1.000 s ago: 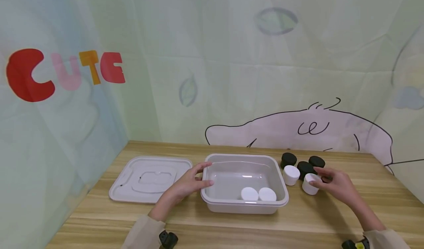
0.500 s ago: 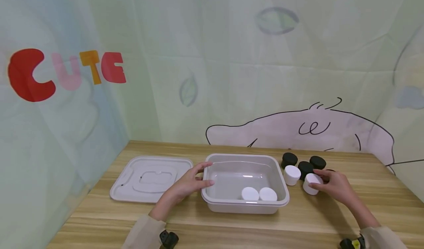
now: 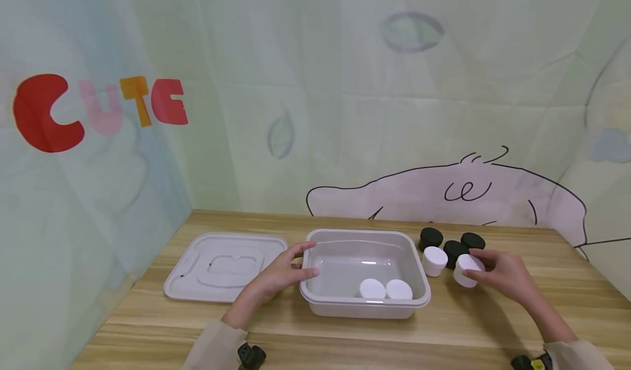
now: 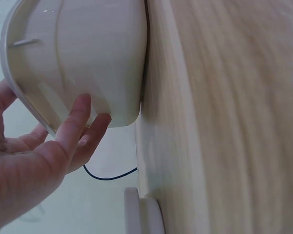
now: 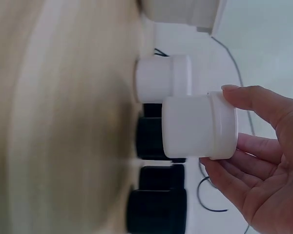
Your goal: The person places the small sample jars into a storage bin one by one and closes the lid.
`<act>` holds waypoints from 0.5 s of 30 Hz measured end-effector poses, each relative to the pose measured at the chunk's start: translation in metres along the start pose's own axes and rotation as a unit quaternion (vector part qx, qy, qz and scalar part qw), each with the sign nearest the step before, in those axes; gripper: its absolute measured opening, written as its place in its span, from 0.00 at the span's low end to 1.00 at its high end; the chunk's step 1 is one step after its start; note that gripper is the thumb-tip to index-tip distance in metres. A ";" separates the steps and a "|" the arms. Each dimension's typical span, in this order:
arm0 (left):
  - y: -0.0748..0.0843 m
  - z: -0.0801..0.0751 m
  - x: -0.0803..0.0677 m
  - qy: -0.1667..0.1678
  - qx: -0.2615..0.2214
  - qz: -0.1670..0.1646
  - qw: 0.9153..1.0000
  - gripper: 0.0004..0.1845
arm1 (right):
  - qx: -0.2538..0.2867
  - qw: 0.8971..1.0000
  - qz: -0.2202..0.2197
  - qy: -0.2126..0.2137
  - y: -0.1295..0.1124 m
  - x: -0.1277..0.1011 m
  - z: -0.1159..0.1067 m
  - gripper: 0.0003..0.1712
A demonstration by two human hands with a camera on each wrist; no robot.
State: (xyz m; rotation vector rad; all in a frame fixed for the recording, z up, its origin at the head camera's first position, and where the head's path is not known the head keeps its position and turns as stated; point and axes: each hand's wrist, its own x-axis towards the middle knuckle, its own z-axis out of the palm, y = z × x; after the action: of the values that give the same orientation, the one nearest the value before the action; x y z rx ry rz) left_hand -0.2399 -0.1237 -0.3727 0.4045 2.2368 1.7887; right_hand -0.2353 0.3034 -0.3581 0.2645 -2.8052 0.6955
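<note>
The right hand point(image 3: 498, 276) has lifted the white jar point(image 3: 465, 270) a little off the desk point(image 3: 473, 321). It may also have moved a tiny bit toward the desk's back edge, but that is hard to see.

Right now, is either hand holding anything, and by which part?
The right hand pinches a white jar by its lid end. The left hand holds nothing, its fingers resting against the bin's side.
</note>
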 end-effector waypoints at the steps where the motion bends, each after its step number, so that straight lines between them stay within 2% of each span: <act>1: 0.000 0.000 0.000 0.000 0.000 0.001 1.000 0.34 | 0.002 1.000 -0.002 0.000 -0.002 0.000 -0.002 0.33; 8: -0.001 0.000 0.001 -0.011 -0.009 0.004 1.000 0.36 | 0.006 1.000 -0.017 0.008 -0.016 0.001 -0.011 0.31; 15: 0.000 0.000 0.000 -0.006 -0.001 0.004 1.000 0.35 | 0.022 0.999 -0.045 0.012 -0.037 0.007 -0.015 0.30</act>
State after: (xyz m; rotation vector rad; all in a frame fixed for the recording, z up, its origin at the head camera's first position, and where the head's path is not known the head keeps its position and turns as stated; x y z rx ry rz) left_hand -0.2403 -0.1237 -0.3732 0.4218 2.2273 1.7882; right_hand -0.2306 0.2776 -0.3276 0.3850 -2.7382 0.7342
